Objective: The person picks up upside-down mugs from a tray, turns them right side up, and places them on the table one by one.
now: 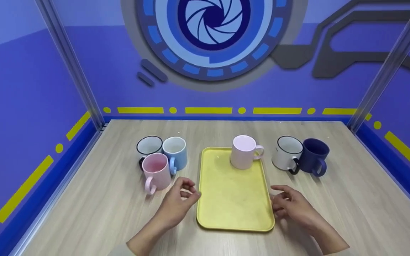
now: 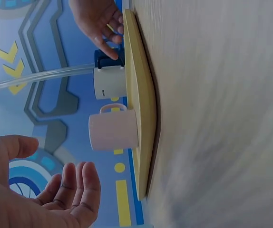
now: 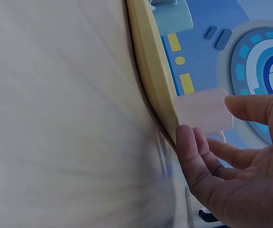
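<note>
A yellow tray (image 1: pixel 233 199) lies on the table, with a pale pink mug (image 1: pixel 242 158) upright at its far right corner, handle to the right. My left hand (image 1: pixel 178 202) hovers by the tray's left edge, fingers loosely bent and nothing between them. In the left wrist view this hand (image 2: pixel 46 190) appears apart from the tray (image 2: pixel 143 95). Along the right edge is my right hand (image 1: pixel 294 206), also holding nothing. In the right wrist view its fingertips (image 3: pixel 186 135) come close to the tray's rim; whether they touch, I cannot tell.
Left of the tray stand a pink mug (image 1: pixel 157 172), a light blue mug (image 1: pixel 178 154) and a white black-rimmed mug (image 1: pixel 148 146), close together. To the right are another white black-rimmed mug (image 1: pixel 285 154) and a dark blue mug (image 1: pixel 311 156). Blue printed walls (image 1: pixel 226 99) enclose the table.
</note>
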`<state>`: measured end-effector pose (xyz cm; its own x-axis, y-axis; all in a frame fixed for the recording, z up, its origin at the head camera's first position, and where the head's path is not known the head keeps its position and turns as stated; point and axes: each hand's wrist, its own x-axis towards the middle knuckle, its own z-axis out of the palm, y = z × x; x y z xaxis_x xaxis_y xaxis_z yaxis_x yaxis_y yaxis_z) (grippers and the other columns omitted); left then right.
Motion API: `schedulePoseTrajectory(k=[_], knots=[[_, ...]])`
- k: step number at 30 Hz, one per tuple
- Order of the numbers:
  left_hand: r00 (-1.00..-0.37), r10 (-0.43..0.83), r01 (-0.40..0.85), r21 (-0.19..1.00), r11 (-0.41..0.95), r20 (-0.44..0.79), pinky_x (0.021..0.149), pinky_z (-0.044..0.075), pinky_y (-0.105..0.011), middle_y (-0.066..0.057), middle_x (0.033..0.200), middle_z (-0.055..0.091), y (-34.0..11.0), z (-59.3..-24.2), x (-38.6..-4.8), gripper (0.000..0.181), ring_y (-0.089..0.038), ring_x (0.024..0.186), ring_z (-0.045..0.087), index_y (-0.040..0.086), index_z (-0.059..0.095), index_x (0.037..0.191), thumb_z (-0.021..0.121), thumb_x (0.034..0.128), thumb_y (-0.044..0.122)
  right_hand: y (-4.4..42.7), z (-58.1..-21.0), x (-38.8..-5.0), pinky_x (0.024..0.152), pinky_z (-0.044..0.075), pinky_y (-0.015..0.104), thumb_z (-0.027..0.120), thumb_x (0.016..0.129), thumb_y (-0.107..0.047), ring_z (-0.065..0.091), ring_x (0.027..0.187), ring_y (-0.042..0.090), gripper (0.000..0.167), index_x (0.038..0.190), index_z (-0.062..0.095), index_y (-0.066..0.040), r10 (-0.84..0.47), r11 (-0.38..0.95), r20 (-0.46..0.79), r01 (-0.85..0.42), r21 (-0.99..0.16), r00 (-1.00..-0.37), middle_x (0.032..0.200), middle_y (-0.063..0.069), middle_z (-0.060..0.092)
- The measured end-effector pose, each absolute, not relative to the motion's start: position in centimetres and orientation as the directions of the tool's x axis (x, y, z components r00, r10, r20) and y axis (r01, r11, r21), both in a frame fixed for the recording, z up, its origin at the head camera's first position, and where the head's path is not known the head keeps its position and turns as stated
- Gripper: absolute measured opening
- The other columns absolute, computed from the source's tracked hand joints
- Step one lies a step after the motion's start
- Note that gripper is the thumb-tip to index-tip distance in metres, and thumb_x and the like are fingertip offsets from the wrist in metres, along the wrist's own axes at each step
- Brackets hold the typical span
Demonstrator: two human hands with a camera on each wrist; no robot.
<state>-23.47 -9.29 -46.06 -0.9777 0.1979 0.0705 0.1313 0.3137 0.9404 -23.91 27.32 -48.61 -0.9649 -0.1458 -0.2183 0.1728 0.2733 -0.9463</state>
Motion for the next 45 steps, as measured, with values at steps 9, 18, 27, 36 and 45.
schedulePoseTrajectory(k=[9, 18, 27, 36, 45], knots=[[-0.957, 0.288, 0.115, 0.946, 0.304, 0.024, 0.086, 0.058, -0.036, -0.016, 0.123, 0.06, -5.8, -45.7, -26.2, 0.041, -0.026, 0.106, 0.066, 0.006, 0.054, 0.126, 0.073, 0.0968, 0.027, 26.4, -48.0, -26.1, 0.09, 0.061, 0.033, 0.058, 0.106, -0.018, 0.069, 0.107, 0.024, 0.052, 0.151, 0.043, 0.004, -0.002, 0.243, -0.163, 0.158, -0.957, -0.987, 0.125, 0.022, 0.059], [-0.951, 0.305, 0.055, 0.937, 0.345, -0.057, 0.095, 0.057, -0.042, -0.015, 0.139, 0.054, -2.4, -45.3, -29.3, 0.055, -0.026, 0.119, 0.062, 0.01, 0.05, 0.139, 0.074, 0.0958, 0.033, 25.7, -47.4, -28.9, 0.101, 0.057, 0.035, 0.053, 0.108, -0.018, 0.062, 0.119, 0.022, 0.059, 0.159, 0.03, 0.002, -0.013, 0.219, -0.153, 0.146, -0.965, -0.988, 0.148, 0.029, 0.048], [-0.965, 0.249, 0.022, 0.921, 0.389, -0.082, 0.105, 0.052, -0.048, -0.014, 0.148, 0.05, 0.4, -44.9, -33.0, 0.072, -0.034, 0.132, 0.056, 0.006, 0.042, 0.152, 0.077, 0.0931, 0.031, 25.6, -47.3, -31.8, 0.12, 0.041, 0.049, 0.048, 0.108, -0.011, 0.043, 0.145, 0.039, 0.069, 0.164, 0.01, 0.001, -0.074, 0.201, -0.149, 0.131, -0.971, -0.986, 0.165, 0.03, 0.024], [-0.975, 0.208, 0.024, 0.891, 0.454, -0.079, 0.117, 0.043, -0.049, -0.02, 0.156, 0.045, 2.6, -45.6, -36.2, 0.082, -0.037, 0.145, 0.045, 0.003, 0.034, 0.157, 0.076, 0.0926, 0.03, 25.7, -47.8, -33.3, 0.129, 0.02, 0.056, 0.043, 0.106, -0.003, 0.011, 0.159, 0.043, 0.074, 0.165, -0.001, -0.002, -0.141, 0.152, -0.137, 0.116, -0.982, -0.98, 0.173, 0.021, 0.002], [-0.981, 0.178, 0.015, 0.878, 0.478, -0.08, 0.124, 0.035, -0.049, -0.021, 0.164, 0.036, 3.9, -46.7, -38.6, 0.092, -0.036, 0.152, 0.036, 0.003, 0.027, 0.161, 0.079, 0.0906, 0.031, 25.3, -47.9, -35.0, 0.128, 0.019, 0.057, 0.044, 0.101, 0.001, 0.008, 0.16, 0.044, 0.08, 0.165, -0.003, -0.004, -0.17, 0.176, -0.116, 0.086, -0.981, -0.979, 0.174, 0.019, -0.002]])
